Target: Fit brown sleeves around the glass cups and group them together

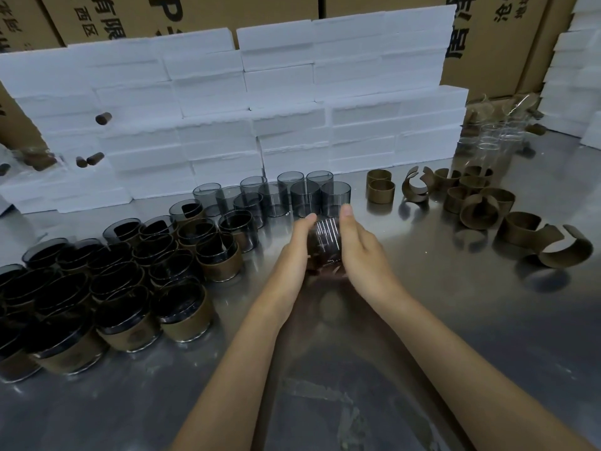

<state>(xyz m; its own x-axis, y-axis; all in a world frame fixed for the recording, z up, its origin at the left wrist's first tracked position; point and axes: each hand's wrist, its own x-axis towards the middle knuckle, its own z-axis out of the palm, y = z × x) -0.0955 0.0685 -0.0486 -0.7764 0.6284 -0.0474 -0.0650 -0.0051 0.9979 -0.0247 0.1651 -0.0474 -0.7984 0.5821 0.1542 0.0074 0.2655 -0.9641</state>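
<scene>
Left of the grip stood the sleeved cups (pixel 182 307), grouped. The left hand (pixel 294 245) and right hand (pixel 359 245) clasped one glass cup (pixel 325 244) between them, seemingly seating its sleeve. Loose brown sleeves (pixel 478 203) lay off right. Next, I'd guess, it joins the group.

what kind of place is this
Probably a packing bench in a warehouse or small factory: printed cartons stacked behind, a wall of white foam blocks, and dozens of sleeved cups batched on a steel table.
</scene>
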